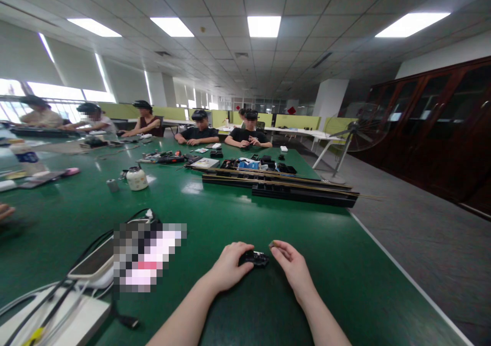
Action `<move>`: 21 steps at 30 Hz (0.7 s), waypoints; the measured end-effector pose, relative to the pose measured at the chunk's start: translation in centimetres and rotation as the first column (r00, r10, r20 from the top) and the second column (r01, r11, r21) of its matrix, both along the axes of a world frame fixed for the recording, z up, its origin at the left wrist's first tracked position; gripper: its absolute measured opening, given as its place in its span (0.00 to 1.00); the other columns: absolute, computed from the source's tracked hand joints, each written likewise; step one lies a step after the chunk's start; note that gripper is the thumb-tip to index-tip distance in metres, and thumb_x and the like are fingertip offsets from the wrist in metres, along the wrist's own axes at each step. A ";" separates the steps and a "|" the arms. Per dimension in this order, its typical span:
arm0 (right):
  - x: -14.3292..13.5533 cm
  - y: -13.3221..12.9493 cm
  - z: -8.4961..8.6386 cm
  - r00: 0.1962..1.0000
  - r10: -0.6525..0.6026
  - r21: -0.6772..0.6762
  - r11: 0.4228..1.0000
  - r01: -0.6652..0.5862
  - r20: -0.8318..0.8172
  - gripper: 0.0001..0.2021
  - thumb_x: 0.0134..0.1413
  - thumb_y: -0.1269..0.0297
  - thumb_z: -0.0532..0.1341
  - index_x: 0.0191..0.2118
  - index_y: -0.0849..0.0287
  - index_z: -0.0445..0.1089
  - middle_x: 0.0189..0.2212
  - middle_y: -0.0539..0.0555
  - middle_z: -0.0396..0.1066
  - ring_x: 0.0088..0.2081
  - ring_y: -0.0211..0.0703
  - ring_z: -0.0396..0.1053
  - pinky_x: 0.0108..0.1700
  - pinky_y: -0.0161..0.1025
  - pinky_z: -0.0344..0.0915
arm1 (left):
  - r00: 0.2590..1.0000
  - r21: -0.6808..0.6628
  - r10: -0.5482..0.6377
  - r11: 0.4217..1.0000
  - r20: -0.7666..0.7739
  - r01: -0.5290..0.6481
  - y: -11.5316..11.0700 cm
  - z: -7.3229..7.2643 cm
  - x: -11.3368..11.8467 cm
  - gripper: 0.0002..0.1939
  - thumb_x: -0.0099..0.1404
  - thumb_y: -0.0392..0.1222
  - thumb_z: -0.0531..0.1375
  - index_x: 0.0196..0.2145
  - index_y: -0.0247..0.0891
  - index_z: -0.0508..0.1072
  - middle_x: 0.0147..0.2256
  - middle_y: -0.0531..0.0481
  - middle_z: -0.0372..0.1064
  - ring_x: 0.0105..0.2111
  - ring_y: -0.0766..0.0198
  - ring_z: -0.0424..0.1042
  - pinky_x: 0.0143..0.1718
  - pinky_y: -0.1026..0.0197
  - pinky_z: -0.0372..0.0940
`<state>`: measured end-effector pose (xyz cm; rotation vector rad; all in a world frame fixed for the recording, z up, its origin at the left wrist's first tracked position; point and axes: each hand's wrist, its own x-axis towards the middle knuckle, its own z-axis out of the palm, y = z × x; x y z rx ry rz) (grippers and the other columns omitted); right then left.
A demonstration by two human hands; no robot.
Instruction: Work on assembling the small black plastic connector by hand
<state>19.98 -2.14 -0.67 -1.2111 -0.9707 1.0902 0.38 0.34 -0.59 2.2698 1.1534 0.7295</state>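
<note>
My left hand [231,267] is closed around the left end of a small black plastic part [256,258], gripping it low over the green table. Bright metallic bits show along the part's top; its exact kind cannot be made out. Just right of it, my right hand [290,265] pinches a tiny greyish piece [272,245] between thumb and fingertips. That piece is too small to name and is held apart from the black part by a narrow gap.
The green table [222,218] bears long black rails [303,195] with thin rods, a white jar [137,178], a grey cylinder [112,185] and a white-cased device [97,261] with cables at left. Several people sit around its far sides. A fan [355,131] stands at right.
</note>
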 end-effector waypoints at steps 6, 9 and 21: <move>-0.4 -0.2 -0.2 0.987 0.068 0.051 0.996 -0.076 0.149 0.18 0.35 0.54 0.68 0.35 0.56 0.75 0.34 0.55 0.77 0.39 0.50 0.72 0.48 0.47 0.64 | 1.000 0.007 -0.002 1.000 0.001 0.002 0.0 0.0 0.0 0.19 0.58 0.38 0.60 0.49 0.42 0.68 0.45 0.48 0.69 0.47 0.55 0.65 0.51 0.54 0.58; -0.6 -0.4 -0.2 0.955 0.072 0.063 0.994 -0.094 0.286 0.14 0.37 0.57 0.67 0.35 0.54 0.75 0.34 0.53 0.76 0.40 0.51 0.71 0.49 0.47 0.62 | 1.000 0.014 -0.003 1.000 0.007 0.003 0.0 -0.1 -0.1 0.19 0.58 0.39 0.60 0.48 0.42 0.68 0.45 0.48 0.69 0.46 0.56 0.65 0.51 0.54 0.58; -1.1 -1.0 0.4 0.796 0.084 0.128 0.971 -0.200 0.599 0.08 0.42 0.64 0.64 0.33 0.48 0.76 0.39 0.53 0.74 0.45 0.52 0.66 0.51 0.47 0.58 | 1.000 0.004 -0.009 1.000 0.001 0.009 0.0 -0.2 0.0 0.21 0.57 0.37 0.61 0.49 0.42 0.68 0.46 0.47 0.69 0.47 0.55 0.65 0.51 0.53 0.58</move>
